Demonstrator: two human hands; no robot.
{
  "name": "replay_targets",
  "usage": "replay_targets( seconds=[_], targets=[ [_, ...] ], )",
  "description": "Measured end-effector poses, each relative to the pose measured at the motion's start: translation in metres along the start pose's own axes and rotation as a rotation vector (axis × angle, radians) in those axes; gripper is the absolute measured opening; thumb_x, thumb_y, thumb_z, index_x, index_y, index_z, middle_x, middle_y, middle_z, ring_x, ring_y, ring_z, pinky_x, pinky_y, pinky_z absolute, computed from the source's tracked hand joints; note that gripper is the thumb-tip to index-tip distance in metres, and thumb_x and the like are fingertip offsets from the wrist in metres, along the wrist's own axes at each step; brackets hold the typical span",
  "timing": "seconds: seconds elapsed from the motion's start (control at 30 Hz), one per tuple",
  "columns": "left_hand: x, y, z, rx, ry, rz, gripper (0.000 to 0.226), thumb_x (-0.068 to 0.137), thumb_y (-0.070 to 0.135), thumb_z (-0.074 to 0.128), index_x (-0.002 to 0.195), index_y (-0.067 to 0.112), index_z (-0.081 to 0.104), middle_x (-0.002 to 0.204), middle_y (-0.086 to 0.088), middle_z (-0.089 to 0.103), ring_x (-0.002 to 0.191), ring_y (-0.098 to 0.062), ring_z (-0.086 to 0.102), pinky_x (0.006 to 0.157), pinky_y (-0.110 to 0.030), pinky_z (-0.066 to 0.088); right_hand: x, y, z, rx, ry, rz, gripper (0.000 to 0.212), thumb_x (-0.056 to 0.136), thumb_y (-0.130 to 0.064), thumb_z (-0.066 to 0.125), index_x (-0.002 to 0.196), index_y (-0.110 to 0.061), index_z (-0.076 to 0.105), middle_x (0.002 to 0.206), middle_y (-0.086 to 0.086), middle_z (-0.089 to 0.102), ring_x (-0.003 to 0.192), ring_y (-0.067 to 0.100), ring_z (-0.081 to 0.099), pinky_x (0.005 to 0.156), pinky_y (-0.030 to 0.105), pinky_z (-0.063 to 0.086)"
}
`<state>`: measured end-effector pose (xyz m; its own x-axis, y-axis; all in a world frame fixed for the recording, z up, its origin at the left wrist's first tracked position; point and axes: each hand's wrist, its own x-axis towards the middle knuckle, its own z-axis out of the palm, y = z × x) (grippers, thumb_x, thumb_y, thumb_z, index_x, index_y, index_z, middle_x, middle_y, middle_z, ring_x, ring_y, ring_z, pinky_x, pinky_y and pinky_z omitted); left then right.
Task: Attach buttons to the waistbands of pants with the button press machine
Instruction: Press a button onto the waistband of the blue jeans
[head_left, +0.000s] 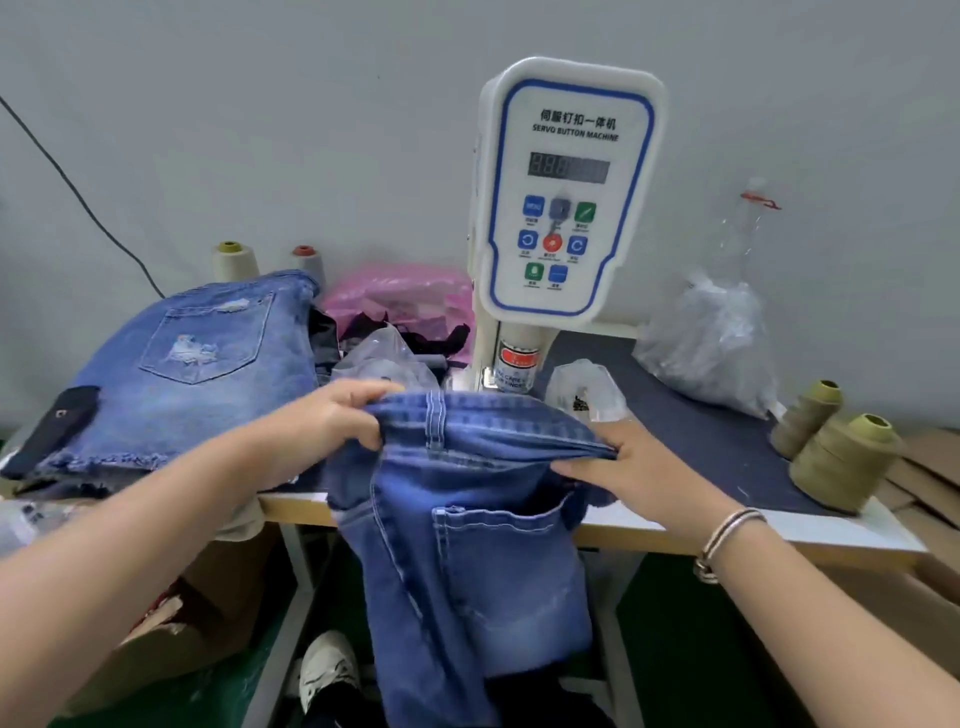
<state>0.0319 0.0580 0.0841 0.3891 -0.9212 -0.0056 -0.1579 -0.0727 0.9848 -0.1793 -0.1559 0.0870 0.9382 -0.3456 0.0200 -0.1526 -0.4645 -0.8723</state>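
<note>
A pair of blue jeans (467, 545) hangs over the table's front edge, its waistband (488, 410) raised just in front of the white servo button machine (566, 197). My left hand (337, 415) grips the left end of the waistband, fingers curled over the denim. My right hand (628, 457) holds the right end, thumb on top of the fold. A back pocket faces me. The machine's press head (511, 371) stands right behind the waistband.
A stack of lighter denim shorts (182, 364) lies at the left. Plastic bags (706, 343) with small parts sit beside the machine, a pink bag (400, 296) behind. Olive thread cones (841, 457) stand at the right; cardboard boxes (197, 623) sit under the table (852, 525).
</note>
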Motion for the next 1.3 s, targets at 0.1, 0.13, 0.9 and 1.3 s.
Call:
replay_targets(
  seconds=[0.1, 0.13, 0.9, 1.3],
  targets=[
    [0.001, -0.021, 0.007, 0.367, -0.118, -0.098, 0.039, 0.062, 0.012, 0.053, 0.098, 0.005, 0.067, 0.097, -0.016, 0.070, 0.094, -0.035, 0.065, 0.086, -0.046, 0.048, -0.002, 0.022, 0.012, 0.317, -0.028, -0.029, 0.022, 0.079, -0.012, 0.065, 0.099, -0.020, 0.069, 0.092, -0.005, 0.074, 0.089, 0.007, 0.067, 0.080, 0.021, 0.053],
    [0.001, -0.024, 0.008, 0.400, -0.121, -0.118, 0.039, 0.062, 0.016, 0.054, 0.097, 0.002, 0.066, 0.094, -0.013, 0.070, 0.092, -0.030, 0.065, 0.084, -0.042, 0.048, -0.001, 0.029, 0.015, 0.463, -0.034, -0.002, 0.025, 0.075, -0.014, 0.063, 0.099, -0.017, 0.069, 0.094, -0.002, 0.074, 0.090, 0.011, 0.068, 0.080, 0.024, 0.055],
    [0.084, -0.065, 0.032, 0.437, 0.207, -0.112, 0.013, 0.098, 0.018, 0.049, 0.091, 0.022, 0.059, 0.089, -0.005, 0.064, 0.083, -0.021, 0.055, 0.074, -0.031, 0.040, 0.044, 0.070, 0.029, 0.549, -0.038, 0.505, 0.024, 0.075, -0.032, 0.077, 0.088, -0.012, 0.078, 0.094, 0.013, 0.074, 0.078, 0.021, 0.071, 0.068, 0.030, 0.057],
    [0.093, -0.058, 0.013, 0.194, -0.269, -0.299, 0.024, 0.071, 0.036, 0.074, 0.089, 0.022, 0.068, 0.090, 0.002, 0.072, 0.086, -0.015, 0.067, 0.071, -0.018, 0.049, 0.102, 0.078, 0.008, 0.809, 0.172, 0.464, 0.026, 0.087, -0.032, 0.064, 0.070, -0.020, 0.079, 0.084, 0.007, 0.075, 0.069, 0.016, 0.072, 0.052, 0.022, 0.054]
  ],
)
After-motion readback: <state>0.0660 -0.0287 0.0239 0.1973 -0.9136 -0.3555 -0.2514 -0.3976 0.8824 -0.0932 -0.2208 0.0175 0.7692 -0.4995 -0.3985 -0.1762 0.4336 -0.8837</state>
